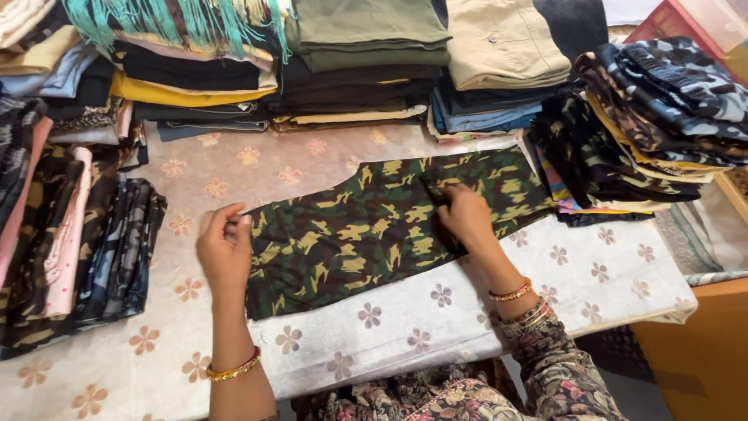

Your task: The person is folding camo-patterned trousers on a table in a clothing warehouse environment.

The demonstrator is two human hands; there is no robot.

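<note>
A table under a flower-patterned cloth [545,273] (pale, evenly lit) is ringed by stacks of folded clothes [358,62].
</note>
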